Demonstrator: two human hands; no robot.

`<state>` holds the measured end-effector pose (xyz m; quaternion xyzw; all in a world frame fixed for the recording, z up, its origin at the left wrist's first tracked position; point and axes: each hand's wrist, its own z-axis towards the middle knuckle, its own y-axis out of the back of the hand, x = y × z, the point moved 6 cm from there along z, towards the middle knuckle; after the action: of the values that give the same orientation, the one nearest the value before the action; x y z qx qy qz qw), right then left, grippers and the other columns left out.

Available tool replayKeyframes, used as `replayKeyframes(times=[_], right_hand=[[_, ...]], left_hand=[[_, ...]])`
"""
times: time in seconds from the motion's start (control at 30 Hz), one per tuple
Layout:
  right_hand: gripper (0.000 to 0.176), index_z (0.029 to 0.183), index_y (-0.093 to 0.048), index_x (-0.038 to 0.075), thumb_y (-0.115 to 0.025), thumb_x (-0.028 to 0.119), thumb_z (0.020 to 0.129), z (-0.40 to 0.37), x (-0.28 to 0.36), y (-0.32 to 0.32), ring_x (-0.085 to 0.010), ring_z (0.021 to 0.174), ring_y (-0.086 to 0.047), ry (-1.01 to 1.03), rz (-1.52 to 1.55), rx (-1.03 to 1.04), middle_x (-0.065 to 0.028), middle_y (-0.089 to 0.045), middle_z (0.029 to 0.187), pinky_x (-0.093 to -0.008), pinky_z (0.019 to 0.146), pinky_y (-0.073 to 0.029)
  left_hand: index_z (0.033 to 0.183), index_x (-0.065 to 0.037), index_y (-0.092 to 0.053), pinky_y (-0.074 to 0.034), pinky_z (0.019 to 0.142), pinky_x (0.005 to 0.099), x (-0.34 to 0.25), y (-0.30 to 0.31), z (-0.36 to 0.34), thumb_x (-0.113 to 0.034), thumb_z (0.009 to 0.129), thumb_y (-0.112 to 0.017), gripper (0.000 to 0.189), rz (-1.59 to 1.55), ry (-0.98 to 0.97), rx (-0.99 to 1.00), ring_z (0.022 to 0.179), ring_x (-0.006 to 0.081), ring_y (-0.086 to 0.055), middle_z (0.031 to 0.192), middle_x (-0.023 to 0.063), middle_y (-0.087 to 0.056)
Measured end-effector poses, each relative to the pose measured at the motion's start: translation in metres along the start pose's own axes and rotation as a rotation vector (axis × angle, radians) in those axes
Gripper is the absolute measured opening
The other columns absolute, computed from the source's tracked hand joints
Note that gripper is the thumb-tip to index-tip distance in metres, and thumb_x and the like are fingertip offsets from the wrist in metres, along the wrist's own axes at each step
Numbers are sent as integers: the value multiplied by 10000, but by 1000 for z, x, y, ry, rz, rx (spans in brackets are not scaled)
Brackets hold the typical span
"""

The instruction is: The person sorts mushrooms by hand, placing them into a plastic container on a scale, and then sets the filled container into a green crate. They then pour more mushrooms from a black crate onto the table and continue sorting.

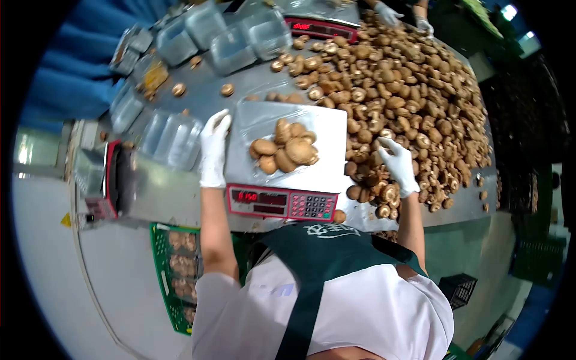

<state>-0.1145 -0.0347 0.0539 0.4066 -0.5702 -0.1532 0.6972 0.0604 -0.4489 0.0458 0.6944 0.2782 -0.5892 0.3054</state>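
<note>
A white-gloved left hand, my left hand (214, 147), rests beside the left edge of the digital scale (333, 135), fingers extended and holding nothing. On the scale's white platform is a clear plastic tray (245, 150) with several brown mushrooms (298, 150) in it. The red display (247, 196) seems to read 0.150. To the right, my right hand (397, 167), also gloved in white, reaches over the near-left part of the big mushroom pile (414, 102). Its thumb and fingers are apart, with nothing visible between them.
Stacked clear trays (222, 48) stand at the back left, and more trays (171, 138) lie left of my hand. A second scale (321, 27) sits at the back, near another person's gloved hands (390, 13). A green crate (162, 264) with packed mushrooms is below the table's left side.
</note>
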Motion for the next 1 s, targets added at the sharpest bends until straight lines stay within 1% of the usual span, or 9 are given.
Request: replayKeyframes(times=[0.1,0.17,0.3,0.37,0.5,0.7,0.73,0.9,1.0], right_hand=[[296,1052,-654,111,-643,242,787,16,2,10,-312,860,-636,-19,-235,-130,-149,-658,958,-363,767,-507],[295,1053,-649,128,-655,221,773,29,-5,5,-298,881,-624,55,-306,-217,-119,-653,944,-375,758,-506],[342,1077,-639,160,-681,267,755,49,13,-16,-283,828,-634,99,-447,-81,-121,-647,959,-372,723,-513],[412,1111,-606,122,-699,240,727,55,10,-42,-271,924,-608,127,-630,102,-108,-642,946,-378,762,-509],[364,1070,-597,104,-678,141,716,58,-12,-81,-287,915,-606,162,-746,154,-118,-637,968,-389,752,-510],[440,1186,-573,131,-661,179,757,56,11,-46,-291,919,-614,-18,-503,291,-123,-639,1012,-390,793,-502],[440,1183,-572,123,-671,205,762,60,12,-39,-285,915,-618,35,-440,137,-125,-639,1015,-386,789,-504],[408,1177,-566,103,-617,143,775,106,0,-34,-286,943,-602,143,-610,-114,-95,-587,1152,-387,762,-520],[390,1143,-568,101,-638,176,767,122,-19,-46,-299,928,-610,177,-681,0,-110,-597,1107,-401,747,-514]], left_hand=[[1106,-29,-622,-453,887,293,-4,-9,3,-149,850,-641,284,189,-256,-43,1008,172,-579,1107,87,-602],[1087,-33,-627,-449,893,307,-25,-25,-15,-155,838,-653,279,194,-382,5,1013,195,-581,1102,99,-601],[1127,-70,-610,-405,946,379,-50,-59,-49,-228,756,-723,419,549,-484,160,1094,297,-529,1133,129,-594],[1179,-98,-581,-373,972,409,-51,-76,-64,-288,747,-722,493,712,-656,248,1130,313,-500,1141,131,-590],[1256,-163,-549,-265,1032,450,-34,-91,-66,-298,762,-692,532,744,-676,328,1142,289,-488,1146,66,-600],[1211,-155,-582,-260,1026,444,-40,-97,-69,-251,767,-680,466,799,-719,282,1135,249,-499,1081,57,-631],[1211,-155,-582,-260,1026,444,-41,-98,-68,-251,767,-680,466,799,-718,277,1135,249,-499,1081,57,-631],[1156,-120,-604,-355,962,406,-62,-86,-61,-122,745,-648,413,569,-752,272,1037,227,-563,1068,62,-636],[1160,-106,-599,-401,921,382,-76,-67,-69,-76,733,-629,429,633,-854,192,999,249,-574,1094,80,-624]])
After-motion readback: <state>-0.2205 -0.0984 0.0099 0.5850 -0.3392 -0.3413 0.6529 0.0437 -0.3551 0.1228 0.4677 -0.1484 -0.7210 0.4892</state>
